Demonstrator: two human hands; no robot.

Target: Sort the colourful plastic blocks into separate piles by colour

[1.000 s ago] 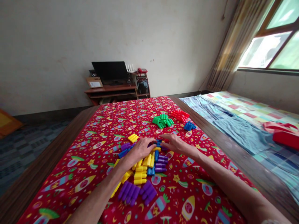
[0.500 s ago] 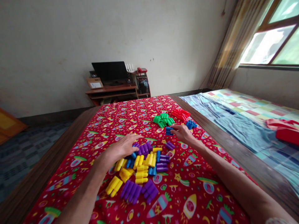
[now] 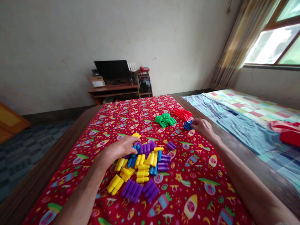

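My left hand (image 3: pixel 118 150) lies on the left side of a mixed pile of yellow, blue and purple plastic blocks (image 3: pixel 142 164) on the red patterned cloth (image 3: pixel 192 187). Its fingertips curl onto a blue block (image 3: pixel 135 149) at the pile's top edge. My right hand (image 3: pixel 203 127) reaches far right to a small heap of blue blocks (image 3: pixel 187 125), with the fingers pinched on a blue block at the heap's edge. A green heap (image 3: pixel 165 120) and a red heap (image 3: pixel 182 114) lie just beyond. One purple block (image 3: pixel 171 145) lies alone between the hands.
The cloth covers a wooden table with a bare brown edge (image 3: pixel 236 147) on the right. A bed with a checked sheet (image 3: pixel 246 125) stands beside it. A low desk with a dark screen (image 3: pixel 113 69) is at the far wall. A curtained window (image 3: pixel 269 47) is at the right.
My right hand has carried a blue block from the mixed pile to the blue heap at the right. My left hand has slid left on the pile and curled its fingers.
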